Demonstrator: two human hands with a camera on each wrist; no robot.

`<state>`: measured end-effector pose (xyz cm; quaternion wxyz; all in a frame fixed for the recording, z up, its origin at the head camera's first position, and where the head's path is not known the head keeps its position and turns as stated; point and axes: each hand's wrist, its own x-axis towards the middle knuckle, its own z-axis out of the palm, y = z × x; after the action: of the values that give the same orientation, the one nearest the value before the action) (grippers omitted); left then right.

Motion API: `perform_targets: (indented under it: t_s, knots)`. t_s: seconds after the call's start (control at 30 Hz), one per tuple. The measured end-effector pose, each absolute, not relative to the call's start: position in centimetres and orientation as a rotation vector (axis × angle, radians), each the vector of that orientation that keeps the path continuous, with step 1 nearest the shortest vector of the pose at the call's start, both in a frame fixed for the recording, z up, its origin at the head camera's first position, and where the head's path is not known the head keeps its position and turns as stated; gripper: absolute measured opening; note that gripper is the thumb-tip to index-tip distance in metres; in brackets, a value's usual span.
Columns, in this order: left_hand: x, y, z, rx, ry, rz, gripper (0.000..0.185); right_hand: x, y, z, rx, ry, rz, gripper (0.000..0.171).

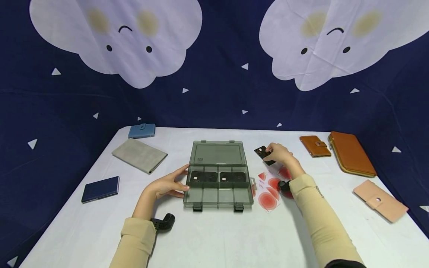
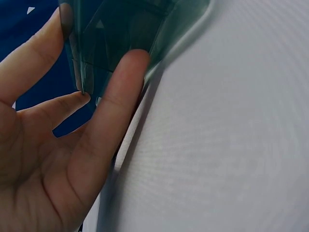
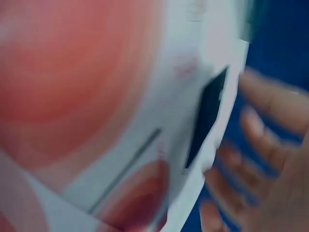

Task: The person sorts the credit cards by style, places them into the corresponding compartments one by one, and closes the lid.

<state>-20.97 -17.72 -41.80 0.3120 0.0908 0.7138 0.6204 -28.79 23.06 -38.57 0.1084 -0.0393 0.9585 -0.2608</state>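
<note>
In the head view, a smoky transparent organizer box (image 1: 218, 186) sits open at the middle of the white table (image 1: 214, 238), its lid tilted back and two dark cards (image 1: 218, 177) lying in its rear compartments. The left hand (image 1: 169, 184) rests against the box's left wall with fingers straight and relaxed, clasping nothing. To the right of the box, the right hand (image 1: 279, 154) pinches a black card (image 1: 263, 153) held just above the table, near the lid's right edge; below that wrist lie white sheets with red circles (image 1: 269, 191). A grey pouch (image 1: 139, 154), a blue wallet (image 1: 142, 130) and a navy card case (image 1: 100, 189) lie on the left side, while two tan wallets (image 1: 335, 149) and a pink wallet (image 1: 380, 201) lie on the right. In the left wrist view, straight fingers (image 2: 113, 125) press on the tinted box corner (image 2: 120, 34). The right wrist view is blurred: the red-circled sheet (image 3: 87, 96), the black card (image 3: 207, 116) seen edge-on, and curled fingers (image 3: 263, 125) beside it.
</note>
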Motion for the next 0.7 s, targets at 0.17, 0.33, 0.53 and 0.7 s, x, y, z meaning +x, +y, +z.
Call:
perform_targets:
  t_s: [0.17,0.33,0.53,0.7]
  knots:
    - [-20.9,-17.7,-41.8,0.233,1.885,1.638,0.092,-28.9,23.0,-38.7,0.146,2.824,-0.552,0.057]
    - [-21.1,-17.8,-41.7,0.238,1.887,1.633,0.092,-29.5,23.3,-38.9,0.2,2.767,-0.57,0.064]
    - [-21.1,-17.7,-41.7,0.234,1.888,1.63,0.092,-29.2,23.4,-39.0,0.165,2.828,-0.632,0.054]
    - [-21.0,-17.7,-41.7,0.228,1.892,1.629,0.092,-28.0,22.9,-38.5,0.046,2.957,-0.81,0.035]
